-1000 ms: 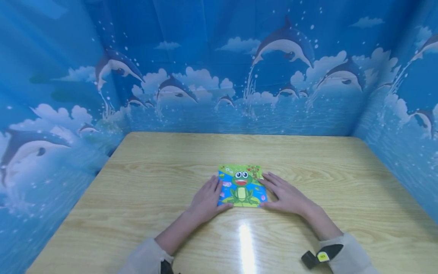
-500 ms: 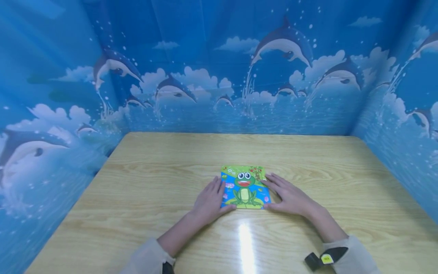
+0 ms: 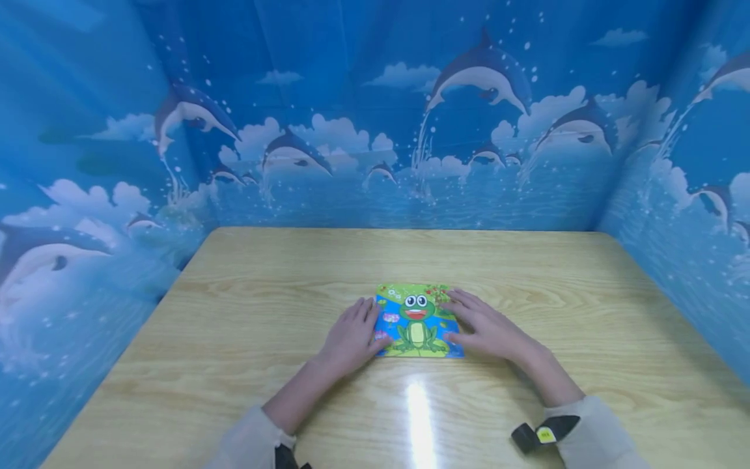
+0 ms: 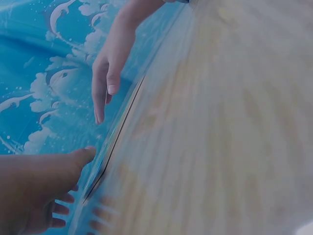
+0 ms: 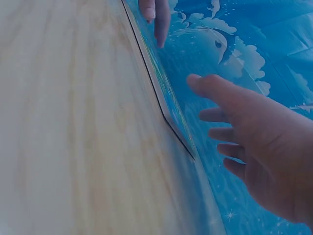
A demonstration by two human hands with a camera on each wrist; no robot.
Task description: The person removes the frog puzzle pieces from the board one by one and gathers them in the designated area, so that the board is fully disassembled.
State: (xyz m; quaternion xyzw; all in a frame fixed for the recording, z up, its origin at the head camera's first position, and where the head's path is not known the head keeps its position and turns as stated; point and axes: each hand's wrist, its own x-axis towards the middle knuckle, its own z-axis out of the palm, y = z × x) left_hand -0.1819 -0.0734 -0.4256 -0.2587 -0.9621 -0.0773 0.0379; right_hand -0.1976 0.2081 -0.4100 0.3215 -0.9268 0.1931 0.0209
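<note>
A thin, nearly square board with a cartoon frog picture point(image 3: 418, 329) lies flat on the wooden table. My left hand point(image 3: 349, 333) is at the board's left edge, thumb over its lower left corner, with relaxed fingers gripping nothing. Over the right edge is my right hand point(image 3: 489, 327), its fingers spread and holding nothing. From the right wrist, the board point(image 5: 164, 93) appears edge-on, and the right hand point(image 5: 264, 137) hovers apart from it. The left wrist view shows the left hand point(image 4: 44, 183) raised beside the board's edge point(image 4: 117, 129); the fingers are partly hidden behind the hand.
The light wood table point(image 3: 281, 273) extends around the board on all sides. Blue curtains printed with dolphins point(image 3: 328, 195) stand behind it and at both sides. A bright strip of reflected light point(image 3: 420, 417) lies on the tabletop in front.
Both hands have eased up off the board's edges, and their thumbs have moved away from its lower corners. The board stays in place on the table; the head view has shifted slightly.
</note>
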